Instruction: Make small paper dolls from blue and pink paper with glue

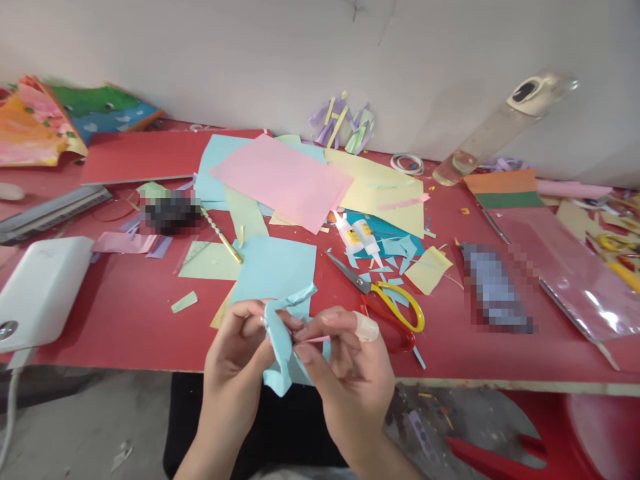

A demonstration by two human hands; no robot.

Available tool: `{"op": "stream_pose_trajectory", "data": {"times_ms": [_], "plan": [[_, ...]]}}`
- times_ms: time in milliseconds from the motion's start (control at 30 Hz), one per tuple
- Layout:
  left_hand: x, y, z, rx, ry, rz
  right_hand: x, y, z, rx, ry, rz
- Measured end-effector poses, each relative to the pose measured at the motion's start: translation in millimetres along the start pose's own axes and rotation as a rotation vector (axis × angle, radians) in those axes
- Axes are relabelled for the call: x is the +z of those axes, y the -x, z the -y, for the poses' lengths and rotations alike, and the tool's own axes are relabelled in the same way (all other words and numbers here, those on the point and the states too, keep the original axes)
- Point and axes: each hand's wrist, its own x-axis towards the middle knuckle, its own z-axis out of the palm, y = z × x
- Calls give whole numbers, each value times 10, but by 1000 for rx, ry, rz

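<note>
My left hand is closed on a folded, curling light-blue paper piece just above the table's front edge. My right hand, with a pale bandage on one finger, meets it from the other side. Between the right thumb and fingers shows a thin pink strip; where it meets the blue paper is hidden by the fingertips. Behind the hands lies a flat light-blue sheet. Scissors with yellow and red handles rest blades apart, right of the hands.
Two small white glue bottles lie among blue paper scraps. Pink and yellow sheets are spread farther back. A clear water bottle stands at the right rear, a white device at the left. A patterned pencil lies left of centre.
</note>
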Motion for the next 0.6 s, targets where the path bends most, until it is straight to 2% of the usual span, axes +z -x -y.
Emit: {"op": "stream_pose_trajectory", "data": {"times_ms": [100,233,333,600], "plan": [[-51,-4,4,9,-46,2,-19,8,27,-8,8,41],[-94,-5,12,30,-114,-27,-54,20,65,101,19,42],[-109,5,25,66,-117,-5,-65,14,77,146,39,42],[-53,-10,30,197,-207,5,-48,-8,62,228,59,-38]]}}
